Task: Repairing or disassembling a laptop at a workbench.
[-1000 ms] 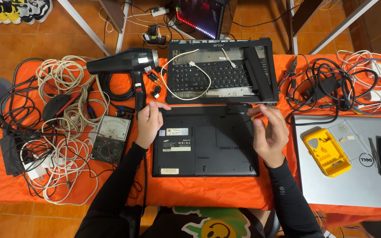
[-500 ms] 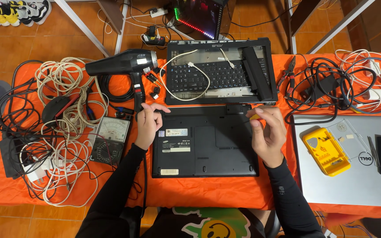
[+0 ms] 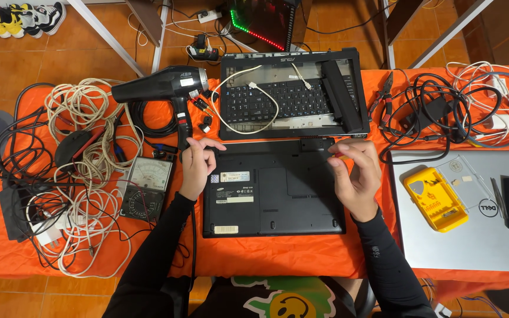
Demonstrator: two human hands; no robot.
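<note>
— What's the black laptop [image 3: 273, 187] made of?
— Matt black plastic, with small paper labels stuck on it. The table [image 3: 278, 256] wears a smooth orange cloth.
— And beside it?
— The silver laptop [image 3: 443, 235] looks like brushed metal; the yellow case [image 3: 434, 199] is glossy plastic, the hair dryer [image 3: 163, 85] matt black.

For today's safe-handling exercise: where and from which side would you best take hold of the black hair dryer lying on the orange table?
Grip the hair dryer by its handle, which points down toward the person and ends just above the left hand. Come from the near side, probably with that hand: the handle is narrow and straight, while the barrel is wide. A white cable pile crowds the nozzle side.
</note>
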